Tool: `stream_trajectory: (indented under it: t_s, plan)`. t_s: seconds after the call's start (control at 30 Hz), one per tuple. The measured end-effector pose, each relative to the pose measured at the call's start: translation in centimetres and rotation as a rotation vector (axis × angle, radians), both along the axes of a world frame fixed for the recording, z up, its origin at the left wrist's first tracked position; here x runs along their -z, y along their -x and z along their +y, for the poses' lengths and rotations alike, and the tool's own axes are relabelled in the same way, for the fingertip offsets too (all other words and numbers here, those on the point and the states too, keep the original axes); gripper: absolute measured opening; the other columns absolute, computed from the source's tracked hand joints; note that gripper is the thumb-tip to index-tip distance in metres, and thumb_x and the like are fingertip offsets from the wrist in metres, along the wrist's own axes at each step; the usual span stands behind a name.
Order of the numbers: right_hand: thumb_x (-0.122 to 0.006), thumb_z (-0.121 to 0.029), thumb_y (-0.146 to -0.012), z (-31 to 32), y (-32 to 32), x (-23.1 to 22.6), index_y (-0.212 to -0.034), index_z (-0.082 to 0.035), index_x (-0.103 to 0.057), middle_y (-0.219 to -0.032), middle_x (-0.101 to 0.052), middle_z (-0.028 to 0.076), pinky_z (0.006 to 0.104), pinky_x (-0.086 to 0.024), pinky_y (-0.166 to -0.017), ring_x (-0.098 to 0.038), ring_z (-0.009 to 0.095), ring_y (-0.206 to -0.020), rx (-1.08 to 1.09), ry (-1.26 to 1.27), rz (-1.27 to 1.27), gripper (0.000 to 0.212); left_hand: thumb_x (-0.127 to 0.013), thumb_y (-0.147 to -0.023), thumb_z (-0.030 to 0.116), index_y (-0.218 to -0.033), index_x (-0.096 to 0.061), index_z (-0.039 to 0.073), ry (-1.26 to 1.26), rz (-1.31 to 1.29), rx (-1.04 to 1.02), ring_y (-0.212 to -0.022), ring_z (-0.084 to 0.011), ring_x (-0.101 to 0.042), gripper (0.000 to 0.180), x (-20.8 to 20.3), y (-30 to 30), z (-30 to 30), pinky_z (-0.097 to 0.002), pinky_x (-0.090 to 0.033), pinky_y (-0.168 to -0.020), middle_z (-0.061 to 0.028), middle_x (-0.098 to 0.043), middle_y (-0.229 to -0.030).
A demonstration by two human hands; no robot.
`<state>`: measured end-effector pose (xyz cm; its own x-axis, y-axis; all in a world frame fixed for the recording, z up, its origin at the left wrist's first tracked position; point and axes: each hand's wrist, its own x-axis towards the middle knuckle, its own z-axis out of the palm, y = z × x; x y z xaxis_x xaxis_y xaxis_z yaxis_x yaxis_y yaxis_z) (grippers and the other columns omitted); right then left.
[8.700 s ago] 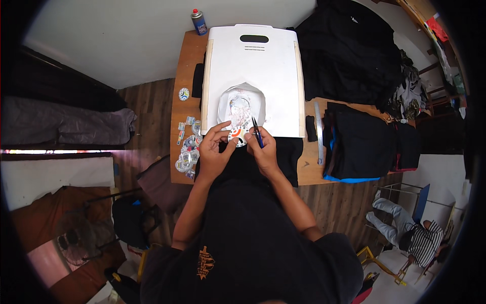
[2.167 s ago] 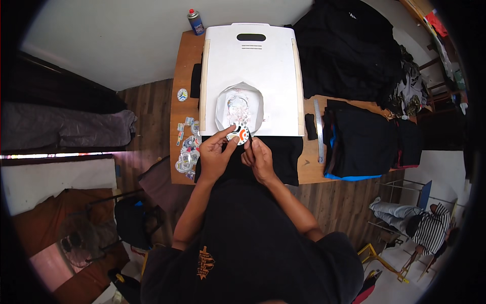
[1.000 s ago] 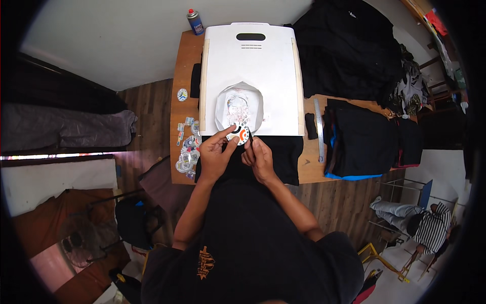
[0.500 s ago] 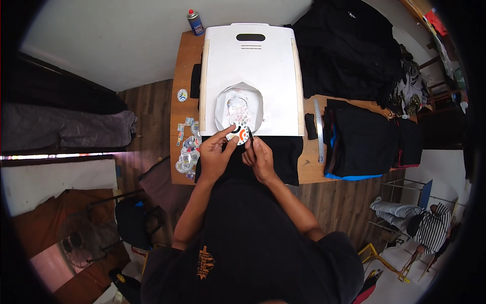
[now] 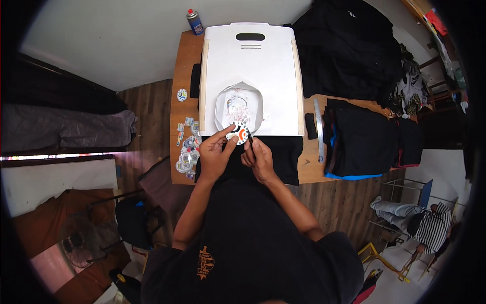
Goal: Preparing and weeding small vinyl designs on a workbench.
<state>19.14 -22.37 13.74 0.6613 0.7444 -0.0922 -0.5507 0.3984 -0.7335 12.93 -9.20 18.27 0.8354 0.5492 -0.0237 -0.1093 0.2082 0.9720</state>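
Note:
Between the thumb and fingers of my left hand [image 5: 214,154] is a round flat printed piece [image 5: 242,135], white with orange and black marks. My right hand [image 5: 259,158] is closed around a slim black tool [image 5: 250,137], its tip at the right edge of the round piece. Whether that tool is a cutter or tweezers is too small to tell. Both hands are over the near edge of a white board [image 5: 253,66]. Just beyond them, a white paper tray [image 5: 219,112] on the board contains small clear and coloured scraps.
Left of the board lie a pile of cut printed pieces [image 5: 188,157] and a single round piece [image 5: 181,95]. A spray can [image 5: 194,22] stands at the back. To the right are a metal ruler [image 5: 319,131], folded black garments [image 5: 359,137] and heaped black cloth [image 5: 344,50].
The round piece and both hands have shifted very slightly. My grip on the piece and on the black tool is the same.

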Motion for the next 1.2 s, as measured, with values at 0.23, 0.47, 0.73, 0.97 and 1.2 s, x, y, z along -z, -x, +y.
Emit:
stream_trajectory:
  t_s: [0.23,0.47,0.73,0.97,1.2]
  plan:
    - [-0.037,-0.034,-0.108,0.02,-0.04,-0.36,-0.093,-0.003,-0.051,-0.055,-0.030,-0.004,0.0237,-0.025,-0.047,-0.025,0.006,-0.045,0.014,-0.009,0.029,0.037,-0.064,-0.091,-0.005,-0.127,-0.057,-0.011,0.009,-0.004,-0.003,-0.096,-0.0124,-0.066,0.037,0.12,0.10,0.03,-0.0227,-0.053,-0.085,-0.0157,-0.069,-0.109]
    - [-0.037,-0.032,-0.108,0.10,-0.01,-0.01,-0.093,-0.003,-0.052,-0.055,-0.030,-0.004,0.0240,-0.025,-0.047,-0.024,0.006,-0.045,0.019,-0.011,0.031,0.036,-0.065,-0.091,-0.004,-0.127,-0.057,-0.011,-0.012,-0.004,0.023,-0.095,-0.0126,-0.066,0.037,0.06,0.15,0.06,-0.0231,-0.053,-0.086,-0.0156,-0.069,-0.108]
    - [-0.037,-0.031,-0.108,0.15,-0.03,0.07,-0.093,-0.004,-0.052,-0.054,-0.030,-0.004,0.0241,-0.025,-0.046,-0.023,0.006,-0.044,0.030,-0.010,0.031,0.035,-0.065,-0.091,-0.004,-0.127,-0.057,-0.011,-0.056,0.001,0.043,-0.096,-0.0120,-0.065,0.037,0.20,0.21,0.00,-0.0227,-0.052,-0.086,-0.0148,-0.069,-0.109]
    - [-0.036,-0.032,-0.108,0.24,0.00,0.09,-0.093,-0.004,-0.053,-0.054,-0.030,-0.004,0.0241,-0.024,-0.046,-0.023,0.006,-0.044,0.048,-0.015,0.013,0.036,-0.065,-0.091,-0.004,-0.126,-0.059,-0.009,-0.017,-0.010,0.033,-0.096,-0.0116,-0.065,0.036,0.06,0.06,-0.25,-0.0233,-0.051,-0.087,-0.0141,-0.069,-0.110]
    - [-0.036,-0.032,-0.108,0.22,0.04,-0.21,-0.093,-0.004,-0.052,-0.055,-0.030,-0.004,0.0240,-0.025,-0.046,-0.023,0.006,-0.044,0.056,-0.014,0.023,0.036,-0.065,-0.091,-0.005,-0.125,-0.060,-0.008,-0.007,-0.006,0.034,-0.094,-0.0107,-0.064,0.035,0.27,-0.03,-0.27,-0.0231,-0.050,-0.086,-0.0137,-0.069,-0.110]
